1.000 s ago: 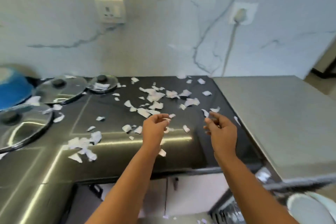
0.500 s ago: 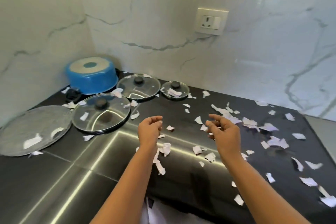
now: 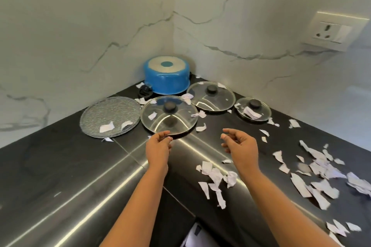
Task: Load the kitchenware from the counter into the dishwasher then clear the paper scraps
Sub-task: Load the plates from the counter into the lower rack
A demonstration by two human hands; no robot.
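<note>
**Lids first, scraps after**

The kitchenware sat toward the back corner of the counter (image 3: pixel 60 166). From the left there was a grey speckled plate (image 3: pixel 109 117), then a large glass lid (image 3: pixel 169 114) just beside it. An upturned blue pot (image 3: pixel 167 75) stood deepest in the corner, and a middle glass lid (image 3: pixel 210 96) and a small glass lid (image 3: pixel 253 108) lay along the back edge. Paper scraps (image 3: pixel 206 167) lay on several of these and thickly over the right stretch of the counter, toward its front edge.

The step in hand looked like taking up the large glass lid, the nearest piece. It would go best gripped by its black knob (image 3: pixel 170 106) or with fingers hooked under the rim, since the glass is slick and lies flat. Tipping it over the counter first would shed its scraps and keep them out of the dishwasher.

The left hand (image 3: pixel 158 146) hung loosely curled at that lid's near rim, with nothing in it. Whether its fingertips touched the rim could not be told. The right hand (image 3: pixel 240 145) hovered above bare counter, fingers loosely curled, holding nothing.
</note>
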